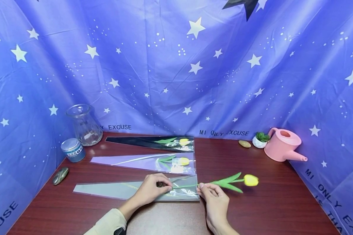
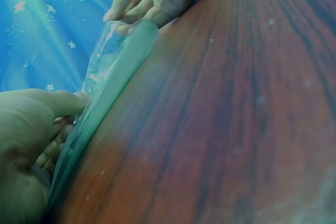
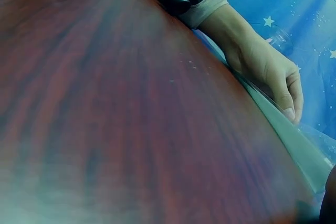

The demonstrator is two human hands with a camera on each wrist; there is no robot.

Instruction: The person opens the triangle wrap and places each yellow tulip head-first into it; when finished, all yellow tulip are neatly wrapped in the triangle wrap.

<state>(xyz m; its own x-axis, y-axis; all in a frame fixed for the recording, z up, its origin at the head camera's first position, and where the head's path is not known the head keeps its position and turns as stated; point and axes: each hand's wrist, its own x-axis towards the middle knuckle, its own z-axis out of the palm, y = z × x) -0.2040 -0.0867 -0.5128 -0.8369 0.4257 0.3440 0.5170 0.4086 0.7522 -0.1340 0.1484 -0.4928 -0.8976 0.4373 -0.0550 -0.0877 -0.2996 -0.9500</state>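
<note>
A grey flower sleeve (image 1: pixel 106 190) with a clear front lies nearest, its wide mouth to the right. The green stem of a yellow artificial tulip (image 1: pixel 251 180) runs into that mouth, while bloom and leaves stay outside on the right. My left hand (image 1: pixel 151 191) pinches the sleeve's clear film around the stem's end, thumb on top; the left wrist view shows this thumb (image 2: pixel 71 102) on the film. At the mouth, my right hand (image 1: pixel 216 202) pinches the stem between thumb and index finger.
Behind lie a purple sleeve (image 1: pixel 106 160) and a black sleeve (image 1: pixel 129 141), each holding a yellow tulip. A glass vase (image 1: pixel 88 127), a lidded jar (image 1: pixel 73 150) and a dark stone (image 1: pixel 60 176) stand left. A pink watering can (image 1: pixel 279 147), potted plant (image 1: pixel 260 140) and tan stone (image 1: pixel 244 144) sit right.
</note>
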